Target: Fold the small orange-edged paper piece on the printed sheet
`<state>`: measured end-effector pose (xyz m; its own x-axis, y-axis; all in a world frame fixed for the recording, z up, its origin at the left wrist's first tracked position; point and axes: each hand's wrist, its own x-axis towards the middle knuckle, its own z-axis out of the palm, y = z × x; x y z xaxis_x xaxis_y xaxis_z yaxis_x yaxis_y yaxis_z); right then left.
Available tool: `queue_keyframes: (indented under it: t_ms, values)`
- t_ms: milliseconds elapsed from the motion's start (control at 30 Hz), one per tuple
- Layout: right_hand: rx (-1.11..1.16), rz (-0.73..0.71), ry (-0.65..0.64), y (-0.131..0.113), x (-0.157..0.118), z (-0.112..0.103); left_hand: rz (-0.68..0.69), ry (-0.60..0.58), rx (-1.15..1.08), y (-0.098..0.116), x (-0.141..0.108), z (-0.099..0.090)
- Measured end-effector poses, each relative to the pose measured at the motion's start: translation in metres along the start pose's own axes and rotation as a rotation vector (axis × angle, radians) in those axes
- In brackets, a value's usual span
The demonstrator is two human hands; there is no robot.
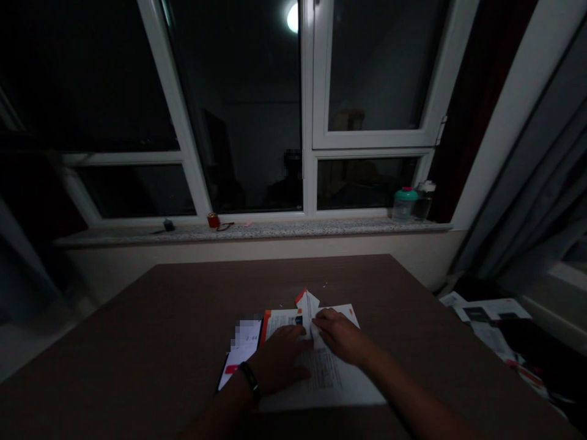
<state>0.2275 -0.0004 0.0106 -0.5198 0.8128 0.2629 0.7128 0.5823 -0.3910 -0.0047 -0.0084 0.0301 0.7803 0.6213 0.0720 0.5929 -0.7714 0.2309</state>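
A small folded piece of paper [309, 304] with a pointed, orange-edged tip lies over a printed white sheet [334, 382] on the table. My left hand [282, 362], with a dark band at its wrist, lies over the sheet. Its fingertips reach the left side of the folded paper, and its thumb is spread apart. From the right, my right hand [342, 335] has its bent fingers pressed together on the folded paper's edge. Left of the sheet is a lit phone screen [245, 342], partly covered by my left forearm.
The brown table [183, 318] reaches toward a granite windowsill [275, 229]. On the sill stand a red jar [213, 220], a small dark object [169, 225] and a teal-lidded container [404, 205] beside a clear bottle [424, 200]. Papers [495, 308] lie lower at the right.
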Motion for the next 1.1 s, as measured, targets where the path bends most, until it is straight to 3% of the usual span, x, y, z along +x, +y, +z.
queue_keyframes:
  t_ms: [367,600,767,900,1100]
  values:
    - [-0.032,0.017,-0.02,-0.001,0.0,-0.003,0.018,-0.107,-0.042,-0.004,-0.005,-0.006]
    - [-0.048,0.005,-0.012,0.0,-0.002,0.001,-0.011,-0.012,-0.061,0.0,-0.002,-0.008]
    - [-0.039,-0.027,-0.01,-0.001,-0.002,0.003,-0.048,0.071,-0.036,-0.004,0.001,0.002]
    - [-0.006,-0.029,-0.02,-0.004,-0.001,0.002,-0.133,0.034,0.005,-0.012,0.004,0.012]
    - [-0.046,-0.019,-0.033,-0.011,-0.006,0.002,-0.113,0.031,0.027,-0.016,0.007,0.017]
